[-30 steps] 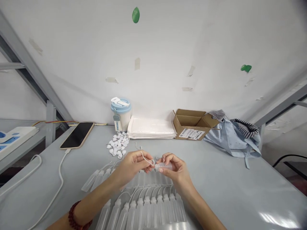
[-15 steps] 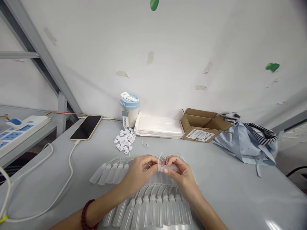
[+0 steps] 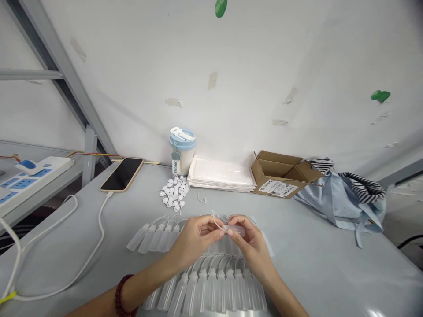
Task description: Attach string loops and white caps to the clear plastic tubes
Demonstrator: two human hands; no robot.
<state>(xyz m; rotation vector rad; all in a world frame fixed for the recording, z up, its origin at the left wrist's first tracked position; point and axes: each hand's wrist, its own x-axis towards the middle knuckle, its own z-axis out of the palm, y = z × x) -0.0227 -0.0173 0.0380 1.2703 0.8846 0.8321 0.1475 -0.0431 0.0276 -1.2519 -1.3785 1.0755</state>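
A small translucent plastic bottle (image 3: 237, 229) lies sideways between my two hands, its neck pointing left. My right hand (image 3: 251, 242) is closed around its body, thumb near the neck. My left hand (image 3: 194, 235) pinches at the neck end, where a thin white tube (image 3: 216, 222) sticks up and curves; the fingers partly hide the grip. Beneath and behind my hands, similar bottles (image 3: 213, 290) with curved white tubes lie in two rows. Beyond them sits a pile of small white caps (image 3: 173, 193), with one loose thin tube piece (image 3: 201, 198) beside it.
Along the wall stand a blue-lidded cup (image 3: 183, 152), a stack of white packets (image 3: 221, 174), an open cardboard box (image 3: 280, 174) and a light blue bag (image 3: 330, 198). On the left lie a phone (image 3: 122, 175) with a white cable (image 3: 101, 229) and a power strip (image 3: 36, 178).
The tube at the bottle's neck now leans left instead of standing upright. My left fingers have shifted slightly around the neck. The whole view has moved a little.
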